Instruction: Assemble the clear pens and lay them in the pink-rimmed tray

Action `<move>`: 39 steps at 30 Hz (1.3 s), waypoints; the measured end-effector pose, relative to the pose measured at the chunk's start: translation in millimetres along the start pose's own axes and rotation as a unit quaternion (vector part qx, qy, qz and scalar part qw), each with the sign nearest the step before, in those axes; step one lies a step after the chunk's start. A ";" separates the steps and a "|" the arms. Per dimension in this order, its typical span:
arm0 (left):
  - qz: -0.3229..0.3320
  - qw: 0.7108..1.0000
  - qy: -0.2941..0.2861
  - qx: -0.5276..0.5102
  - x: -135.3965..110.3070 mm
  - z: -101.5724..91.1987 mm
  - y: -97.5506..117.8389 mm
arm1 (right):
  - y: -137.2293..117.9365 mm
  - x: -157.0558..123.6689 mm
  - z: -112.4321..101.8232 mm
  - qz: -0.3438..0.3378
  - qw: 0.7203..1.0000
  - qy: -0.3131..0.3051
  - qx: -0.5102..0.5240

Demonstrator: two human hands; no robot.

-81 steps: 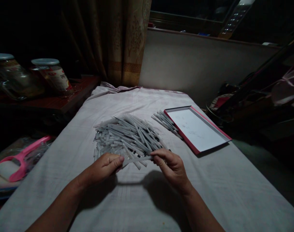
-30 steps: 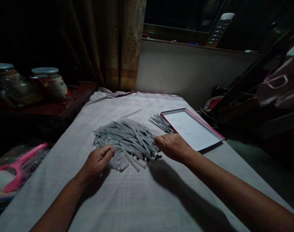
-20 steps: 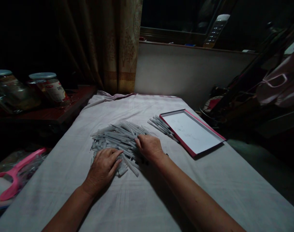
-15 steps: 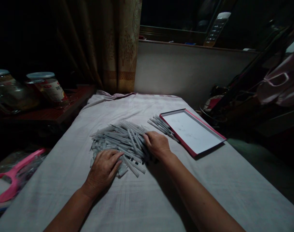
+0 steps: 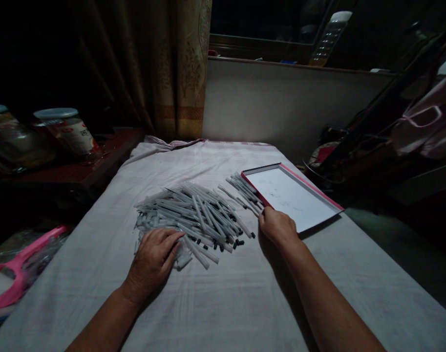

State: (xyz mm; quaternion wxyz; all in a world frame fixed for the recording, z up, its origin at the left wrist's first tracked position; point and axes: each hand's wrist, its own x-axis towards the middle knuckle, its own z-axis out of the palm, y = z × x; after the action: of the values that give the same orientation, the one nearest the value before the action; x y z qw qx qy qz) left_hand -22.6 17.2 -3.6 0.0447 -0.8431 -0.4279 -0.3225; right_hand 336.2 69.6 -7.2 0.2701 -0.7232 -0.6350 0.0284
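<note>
A heap of slim, translucent grey pens (image 5: 188,210) with black ends lies on the cloth-covered table. My left hand (image 5: 155,252) rests on the near left edge of the heap, its fingers stretched out over the pens. My right hand (image 5: 279,226) is to the right of the heap, fingertips pinched on the near end of a pen (image 5: 239,199) that slants away to the left. Just beyond, a small row of pens (image 5: 244,186) lies side by side against a shallow red-edged box lid (image 5: 292,198) with a white inside. My right hand covers the lid's near left corner.
The white checked cloth (image 5: 208,308) covers the table. On the left, a dark red side table (image 5: 113,161) bears jars (image 5: 67,129), and a pink plastic handle (image 5: 23,264) stands below it. A curtain (image 5: 186,73) and a wall lie behind.
My right hand has moved right, from the heap's edge to the row beside the box lid, with a pen in its fingers. My left hand stays on the heap.
</note>
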 end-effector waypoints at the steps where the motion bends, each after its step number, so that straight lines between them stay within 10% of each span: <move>1: 0.003 1.000 0.002 0.003 0.2 -1.1 0.6 | -6.7 -5.0 -4.8 -0.006 1.000 -0.003 0.002; 13: 0.096 0.990 0.081 0.062 5.6 -6.7 32.1 | -105.1 -79.4 -24.1 -0.268 0.937 -0.207 0.089; 22: 0.105 0.993 0.027 0.042 5.6 -8.3 20.7 | -97.7 -82.6 1.5 -0.048 0.881 -0.192 0.429; 39: 0.089 0.996 -0.014 0.024 1.3 -6.0 20.2 | -98.1 -84.6 3.3 0.009 0.875 -0.175 0.451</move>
State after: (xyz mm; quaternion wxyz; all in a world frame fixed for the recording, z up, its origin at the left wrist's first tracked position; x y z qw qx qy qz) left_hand -9.9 3.3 5.9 0.0880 -0.8811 -0.3592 -0.2949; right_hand 230.1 -3.6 6.3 0.4510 -0.5116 -0.5838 0.4404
